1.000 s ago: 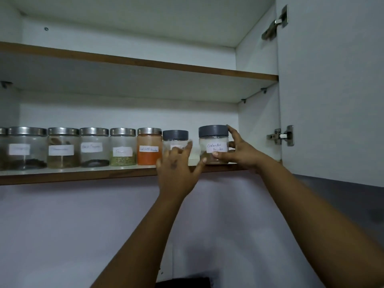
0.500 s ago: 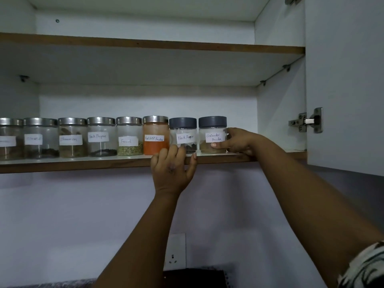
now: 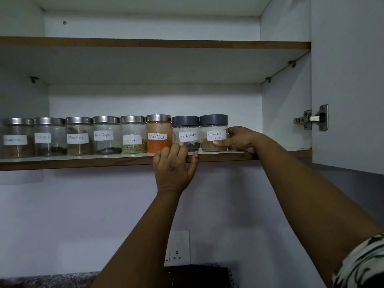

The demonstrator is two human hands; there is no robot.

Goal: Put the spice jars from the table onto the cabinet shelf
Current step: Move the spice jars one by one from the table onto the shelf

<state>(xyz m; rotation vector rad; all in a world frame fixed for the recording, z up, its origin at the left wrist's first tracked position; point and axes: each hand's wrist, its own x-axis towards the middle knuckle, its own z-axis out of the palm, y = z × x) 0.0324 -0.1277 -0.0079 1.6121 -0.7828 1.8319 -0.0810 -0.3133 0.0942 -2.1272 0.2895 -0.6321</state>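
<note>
Eight jars stand in one row along the front of the cabinet shelf (image 3: 83, 162). The coriander powder jar (image 3: 214, 134) sits at the 3 o'clock end, touching the black pepper jar (image 3: 185, 134) at its 9 o'clock side, with the red chilli powder jar (image 3: 159, 134) next. The cabinet door (image 3: 349, 80) hangs open at 3 o'clock. A wall socket (image 3: 177, 248) sits below the shelf at 6 o'clock.

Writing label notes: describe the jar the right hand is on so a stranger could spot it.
Follow the lower cabinet shelf along its row of jars to the right-hand end. The last jar, gripped by the right hand, has a grey plastic lid, tan powder and a "Coriander Powder" label; its grey-lidded neighbour reads "Black Pepper".
</note>
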